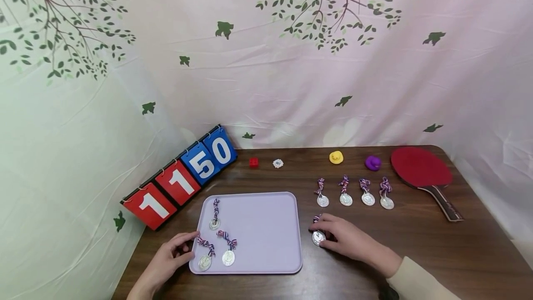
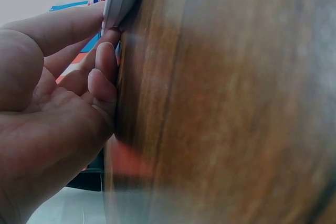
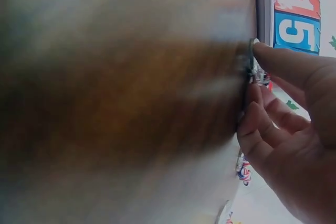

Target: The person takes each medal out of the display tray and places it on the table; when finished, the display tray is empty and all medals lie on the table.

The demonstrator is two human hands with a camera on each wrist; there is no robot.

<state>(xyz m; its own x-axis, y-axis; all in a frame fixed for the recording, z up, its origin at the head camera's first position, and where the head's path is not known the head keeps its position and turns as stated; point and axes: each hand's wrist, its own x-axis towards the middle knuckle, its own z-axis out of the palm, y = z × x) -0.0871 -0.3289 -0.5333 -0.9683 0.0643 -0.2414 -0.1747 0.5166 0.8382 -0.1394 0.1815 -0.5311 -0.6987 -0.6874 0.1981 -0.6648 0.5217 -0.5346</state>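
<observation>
My right hand holds a silver medal on the table, thumb and fingers at its edges; part of its striped ribbon shows behind the fingers. In the right wrist view the medal is seen nearly edge-on. A pale lilac tray lies to the left of it. Three medals with knotted red, white and blue ribbons are on the tray's left part: one medal farther back, two nearer ones. My left hand touches the tray's left rim with forefinger and thumb; the other fingers are bent beneath.
Several more medals lie in a row at the right. Behind are a red block, a white token, a yellow duck and a purple duck. A table-tennis bat lies far right; a flip scoreboard stands left.
</observation>
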